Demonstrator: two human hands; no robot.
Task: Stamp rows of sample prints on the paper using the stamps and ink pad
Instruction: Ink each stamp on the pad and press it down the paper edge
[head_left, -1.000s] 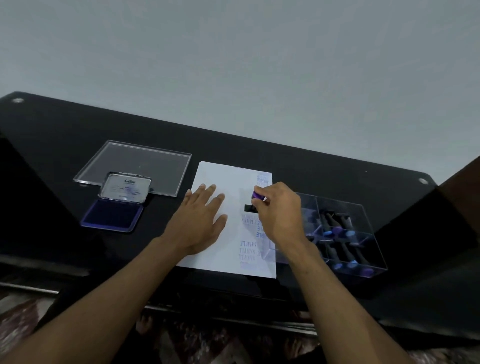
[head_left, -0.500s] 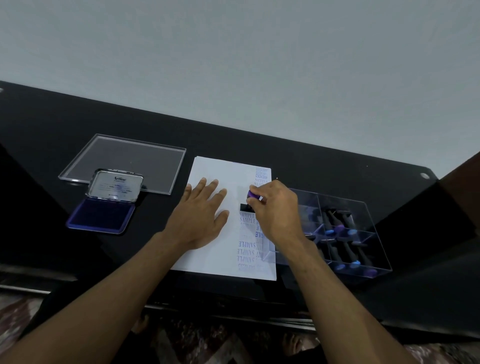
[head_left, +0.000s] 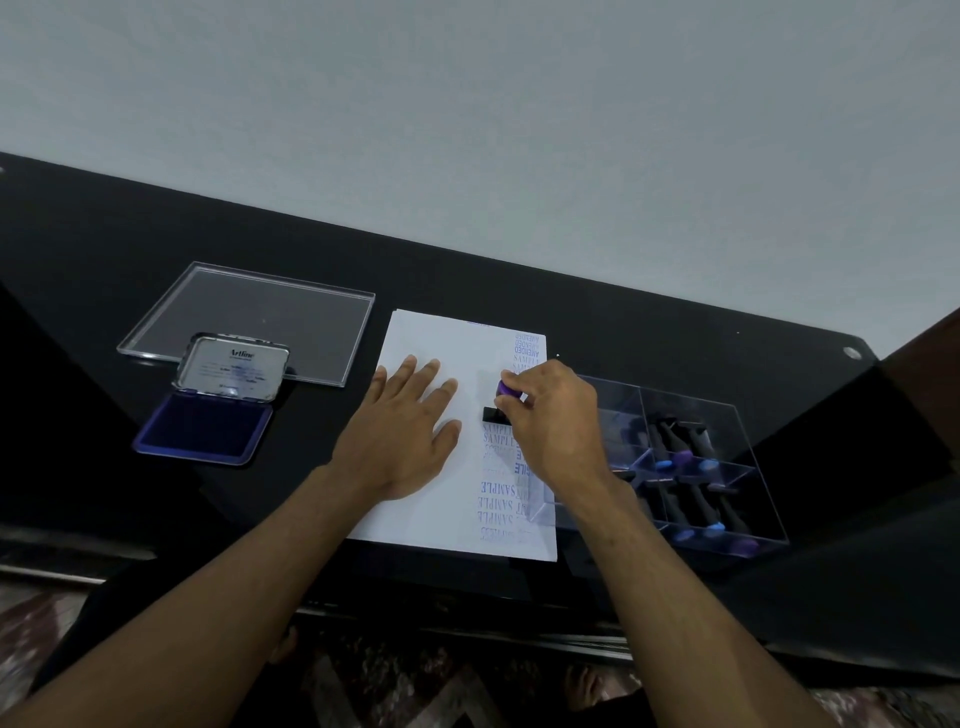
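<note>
Right of center in the frame, my right hand (head_left: 553, 415) is pinching the purple-topped stamp (head_left: 503, 402) with curled fingers, its black base down on the paper (head_left: 426, 332). That base runs left-right, sitting just above the top SAMPLE print, so I'd guess the next print lands further up the sheet. My left hand (head_left: 405, 431) lies flat, fingers spread, pinning the paper just left of the stamp. One ink pad (head_left: 205, 428), open, at left; one clear tray (head_left: 691, 467) of spare stamps at right, count unclear.
</note>
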